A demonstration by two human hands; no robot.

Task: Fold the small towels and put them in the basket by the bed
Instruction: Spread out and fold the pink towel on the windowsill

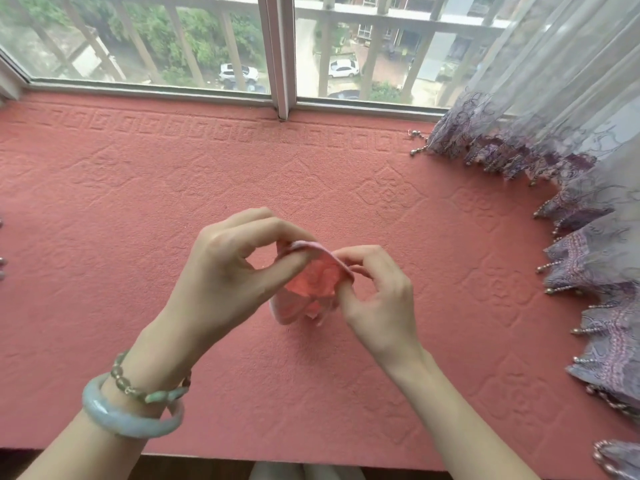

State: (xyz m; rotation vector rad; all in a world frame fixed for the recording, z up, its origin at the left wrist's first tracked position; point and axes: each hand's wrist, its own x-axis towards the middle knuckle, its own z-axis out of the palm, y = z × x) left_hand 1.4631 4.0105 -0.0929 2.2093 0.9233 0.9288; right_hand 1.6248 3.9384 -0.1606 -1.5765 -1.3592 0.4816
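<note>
Here, the left hand [228, 271] and right hand [377, 299] each close a pinching grip on the top edge of the small towel [311, 282], lifted just above the red mat [138, 202]; it looks soft, light and limp, and is probably best held at its corners.

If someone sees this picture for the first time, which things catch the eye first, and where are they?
In the middle, the left hand and the right hand pinch a small pink towel over the red mat. A pale green bangle sits on the left wrist, lower left. A lilac beaded curtain hangs down the right side, by the window.
</note>
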